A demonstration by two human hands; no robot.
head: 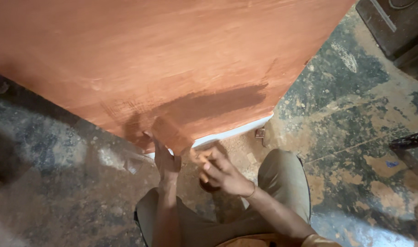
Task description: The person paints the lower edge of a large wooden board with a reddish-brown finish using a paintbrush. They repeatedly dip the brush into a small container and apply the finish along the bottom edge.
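While the left hand presses a stain-soaked rag flat against the lower edge of the big board, fingers closed on it, the right hand sits just beside, curled round a small dark container (can't tell exactly what kind). Board looks mostly coated reddish-brown w/ one fresh darker streak near the rag; judging by that, second pass barely started, rest of surface left, stained concrete floor around.

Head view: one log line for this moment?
left hand: on panel edge | right hand: holds small object, unclear | panel: reddish-brown, darker wet streak | floor: stained
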